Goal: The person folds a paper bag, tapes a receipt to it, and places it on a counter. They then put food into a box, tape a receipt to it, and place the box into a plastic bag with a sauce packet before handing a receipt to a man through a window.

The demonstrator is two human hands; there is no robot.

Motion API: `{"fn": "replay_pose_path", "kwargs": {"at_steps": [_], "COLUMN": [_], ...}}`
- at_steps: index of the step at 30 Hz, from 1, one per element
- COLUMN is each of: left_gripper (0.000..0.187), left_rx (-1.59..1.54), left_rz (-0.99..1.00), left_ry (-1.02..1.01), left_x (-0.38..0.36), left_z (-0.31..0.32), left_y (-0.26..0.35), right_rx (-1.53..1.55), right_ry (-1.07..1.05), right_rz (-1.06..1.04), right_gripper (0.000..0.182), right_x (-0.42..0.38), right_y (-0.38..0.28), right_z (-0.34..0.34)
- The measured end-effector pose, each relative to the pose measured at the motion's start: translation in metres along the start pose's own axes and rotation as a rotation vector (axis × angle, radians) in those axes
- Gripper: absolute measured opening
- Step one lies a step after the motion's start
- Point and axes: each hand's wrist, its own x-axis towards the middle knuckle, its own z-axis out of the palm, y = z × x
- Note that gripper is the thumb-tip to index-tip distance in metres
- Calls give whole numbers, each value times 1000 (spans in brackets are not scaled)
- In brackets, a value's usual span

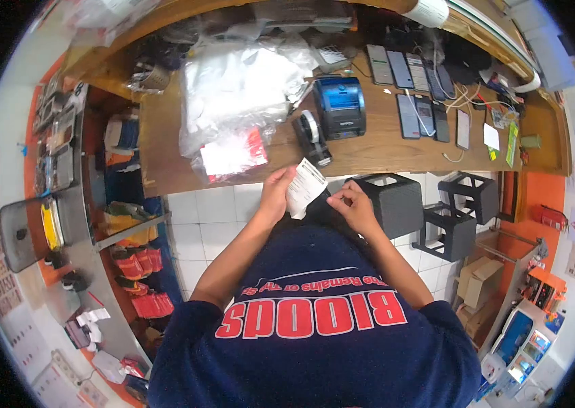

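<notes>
Head view: left hand [275,192] pinches label [305,186].

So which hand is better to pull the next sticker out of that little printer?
Probably the right hand. It holds nothing clearly visible and sits nearer the printer, while the left hand is already holding the printed label.

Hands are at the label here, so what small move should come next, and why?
Probably peel with the right hand: its fingertips pinch at the label edge while the left hand holds it upright.
</notes>
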Motion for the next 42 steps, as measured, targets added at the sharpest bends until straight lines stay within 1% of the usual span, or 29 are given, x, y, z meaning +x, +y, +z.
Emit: {"fn": "replay_pose_path", "kwargs": {"at_steps": [3,6,8,9,10,12,13,15,16,18,19,20,22,23,24,26,27,28,30,31,32,34,36,37,38,39,40,41,42], "left_gripper": [29,29,28,25,25,20,20,17,16,16,16,16,16,17,17,16,15,15,15,14,14,13,13,13,12,11,7,7,9], "left_rx": [-51,-101,-16,105,108,896,901,1193,1339,1395,1445,1452,1345,1273,1279,1148,963,963,926,912,905,987,1313,1416,1379,1344,1099,860,709], "left_rz": [77,177,189,213,226,350,357,541,634,676,711,718,758,712,715,683,624,622,515,549,559,740,774,820,832,840,736,623,505], "left_ry": [-5,28,17,57,71,121,130,60,21,62,101,94,313,345,327,424,449,434,569,609,596,709,748,837,835,837,832,818,745], "left_x": [-15,-24,-33,-35,-39,-41,-38,-28,-22,4,16,25,42,51,54,53,50,47,41,41,41,40,20,22,19,14,9,2,-5], "left_z": [-16,-47,-65,-79,-95,-124,-132,-144,-149,-167,-178,-185,-198,-210,-214,-208,-204,-201,-196,-200,-204,-202,-177,-187,-191,-192,-185,-181,-187], "left_y": [30,48,69,79,94,126,138,161,171,173,167,161,146,135,129,125,120,119,118,109,101,89,92,76,65,56,47,38,31], "right_rx": [76,84,113,139,144,145,148,253,256,340,325,331,326,333,283,235,186,135,132,130,124,85,55,12,-31,70,169,306,442], "right_ry": [-81,-164,-218,-255,-270,-363,-370,-382,-382,-258,-221,-214,-28,-13,-14,1,2,2,21,27,41,49,106,117,123,60,-12,-67,-129], "right_rz": [-143,-165,-196,-215,-226,-223,-232,-173,-181,-138,-26,-33,-20,-23,-7,14,29,46,38,25,17,33,26,-36,-94,-134,-176,-152,-129], "right_gripper": [14,16,17,18,18,18,18,17,17,17,20,20,21,21,23,24,25,25,25,25,25,26,23,21,19,19,19,21,23], "right_x": [11,20,34,40,45,53,57,64,70,84,89,95,107,111,113,115,115,113,109,108,108,112,111,107,102,100,100,94,94], "right_y": [-33,-49,-35,-25,-22,-23,-25,-28,-22,-7,-6,0,10,7,3,1,0,1,5,8,13,32,50,50,51,61,74,83,89], "right_z": [18,41,73,92,113,156,176,212,231,267,279,291,308,308,306,303,301,299,293,289,286,282,279,270,262,259,258,257,251]}}
